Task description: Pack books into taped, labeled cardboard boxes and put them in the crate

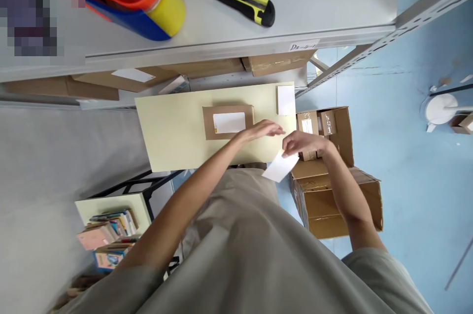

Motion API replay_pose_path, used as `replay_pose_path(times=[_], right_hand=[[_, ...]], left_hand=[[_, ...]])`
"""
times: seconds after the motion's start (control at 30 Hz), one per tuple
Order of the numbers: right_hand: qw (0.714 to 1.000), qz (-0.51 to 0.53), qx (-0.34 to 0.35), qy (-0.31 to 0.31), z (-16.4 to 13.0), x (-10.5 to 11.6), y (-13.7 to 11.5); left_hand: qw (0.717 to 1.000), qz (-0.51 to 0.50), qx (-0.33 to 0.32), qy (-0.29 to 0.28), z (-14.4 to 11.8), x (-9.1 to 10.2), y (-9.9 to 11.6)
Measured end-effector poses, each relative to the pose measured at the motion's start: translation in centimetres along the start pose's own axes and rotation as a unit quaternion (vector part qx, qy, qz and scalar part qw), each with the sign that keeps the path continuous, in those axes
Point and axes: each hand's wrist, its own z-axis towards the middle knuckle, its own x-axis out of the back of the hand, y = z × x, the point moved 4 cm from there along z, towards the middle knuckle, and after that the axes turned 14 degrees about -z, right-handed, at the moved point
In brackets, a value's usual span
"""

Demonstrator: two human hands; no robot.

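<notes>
White sheet in the right hand, beside the table

On the edge of the shelf (pixel 314 3) there is a small shelf tag (pixel 303 46) with handwriting, which seems to read "D3-4-1". The brown packet (pixel 207 124) lies on the table (pixel 170 131) and carries a white label (pixel 229 122) with a small yellow mark at one corner; its print is too small to read. A white pad (pixel 285 100) lies at the right end of the table.

The right hand (pixel 302 141) is bent down at the wrist, and its grip is narrow, pinching the white sheet (pixel 280 168) between thumb and fingers. This sheet hangs tilted near the table's right corner, in front of the person's shirt (pixel 251 235). The left hand (pixel 263 128) reaches over the table, just right of the packet, palm side downward; its grip looks loose, with the fingers stretched and slightly bent toward the right hand. Under the right forearm stands a carton (pixel 342 129) with smaller boxes inside.
</notes>
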Motion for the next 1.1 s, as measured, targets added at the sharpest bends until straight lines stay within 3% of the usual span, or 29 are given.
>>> replay_pose_path(times=[0.07, 0.17, 0.33, 0.5, 0.73, 1.1], right_hand=[[0.994, 0.059, 0.007, 0.096, -0.5, 1.9, -0.8], [0.970, 0.119, 0.006, 0.210, -0.6, 3.8, -2.1], [0.963, 0.119, 0.039, 0.241, 0.8, 4.1, -5.7], [0.965, 0.083, 0.061, 0.240, 2.5, 3.6, -9.4], [0.966, 0.055, 0.048, 0.250, 4.3, 2.2, -14.2], [0.972, 0.019, -0.003, 0.235, 8.4, -1.8, -21.8]], left_hand=[[0.993, -0.113, 0.008, -0.029, -4.3, 1.0, -0.6], [0.987, -0.154, -0.036, 0.035, -10.8, 3.1, -0.8], [0.987, -0.091, -0.105, 0.086, -18.3, 4.1, 0.8], [0.986, -0.030, -0.141, 0.089, -22.0, 4.2, 1.7], [0.975, -0.032, -0.176, 0.128, -26.6, 6.1, -0.2], [0.965, -0.031, -0.219, 0.137, -32.7, 11.8, -3.3]])
